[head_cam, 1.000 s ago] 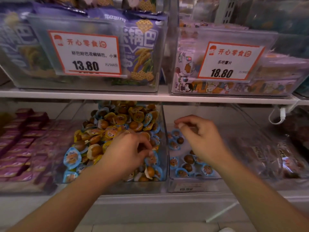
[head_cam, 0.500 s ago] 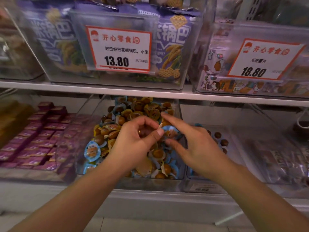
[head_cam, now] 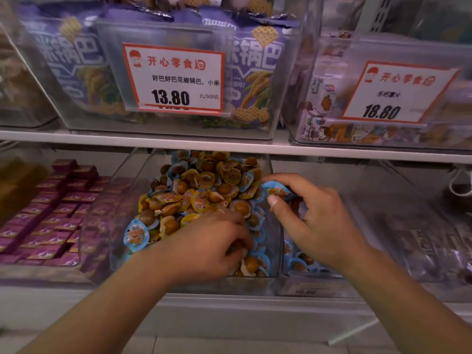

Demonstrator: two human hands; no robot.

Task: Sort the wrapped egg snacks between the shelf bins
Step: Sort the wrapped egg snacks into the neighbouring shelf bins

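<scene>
Head view: the right hand (head_cam: 319, 226) pinches 1 blue-wrapped egg snack (head_cam: 277, 190) above the bin divider, likely bound rightward; the left hand (head_cam: 204, 246) digs curled into the mixed bin (head_cam: 122, 200), its grasp hidden.

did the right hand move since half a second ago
Yes. The right hand, pinching a blue-wrapped egg snack, went rightward off the mixed bin.

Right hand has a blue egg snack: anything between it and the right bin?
Nothing visible. The right hand pinches the blue-wrapped egg snack above the clear wall dividing the bins; the right bin lies open directly below.
</scene>
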